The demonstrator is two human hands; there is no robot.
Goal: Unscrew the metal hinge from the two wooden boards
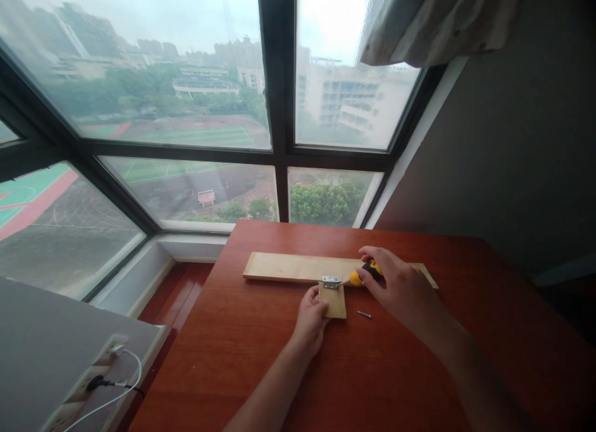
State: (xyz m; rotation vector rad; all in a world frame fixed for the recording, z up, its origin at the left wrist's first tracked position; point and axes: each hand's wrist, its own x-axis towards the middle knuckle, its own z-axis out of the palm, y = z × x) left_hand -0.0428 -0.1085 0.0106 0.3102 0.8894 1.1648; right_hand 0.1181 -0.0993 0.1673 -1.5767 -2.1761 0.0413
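Note:
My left hand [313,314] grips the left edge of a small wooden board [333,305], thumb on top. A metal hinge [331,282] lies across the far end of this board, against a long pale plank [288,266]. In my right hand [395,280] is a screwdriver [367,272] with a yellow and black handle. Its shaft slants left and its tip meets the hinge's near right side; the exact contact point is too small to tell. A loose screw [364,314] rests on the table just right of the small board.
The reddish-brown wooden table [223,370] carries all of this. Behind it stand large windows [209,190] with dark frames. A wall outlet [90,382] with a white cable [137,364] is at lower left. A curtain [433,22] hangs at upper right.

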